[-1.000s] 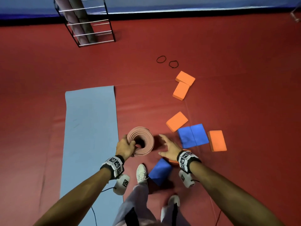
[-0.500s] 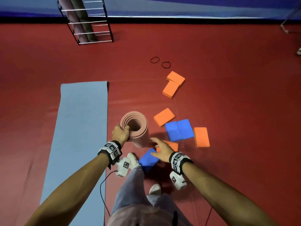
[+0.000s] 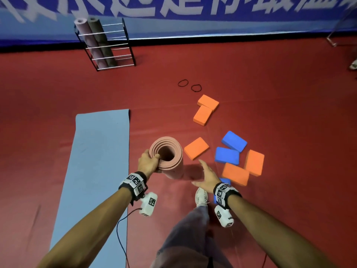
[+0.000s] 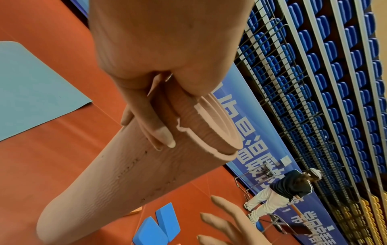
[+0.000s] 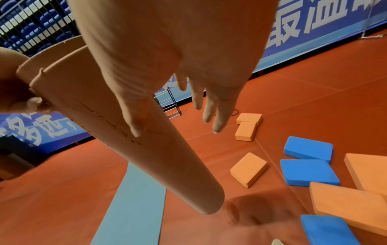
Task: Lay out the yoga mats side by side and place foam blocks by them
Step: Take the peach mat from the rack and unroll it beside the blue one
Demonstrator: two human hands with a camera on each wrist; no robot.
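Note:
A light blue yoga mat [image 3: 96, 161] lies unrolled on the red floor at the left. Just right of it, a rolled pink yoga mat [image 3: 170, 157] is held upright, off the floor. My left hand [image 3: 148, 163] grips its top rim, thumb inside the roll [image 4: 167, 116]. My right hand [image 3: 207, 175] hovers with fingers spread beside the roll [image 5: 146, 149], holding nothing. Several orange foam blocks [image 3: 196, 150] and blue foam blocks [image 3: 227, 155] lie scattered on the floor to the right.
A black wire rack [image 3: 108, 45] with two rolled mats stands at the back by a blue banner wall. Two black elastic loops [image 3: 182, 83] lie on the floor beyond the blocks. My legs and a shoe [image 3: 201, 196] are below. A person [image 4: 289, 189] stands by the banner.
The pink roll moved slightly away from the blocks, still upright in my left hand. My right hand stayed spread beside it. One blue block now lies apart from its neighbour.

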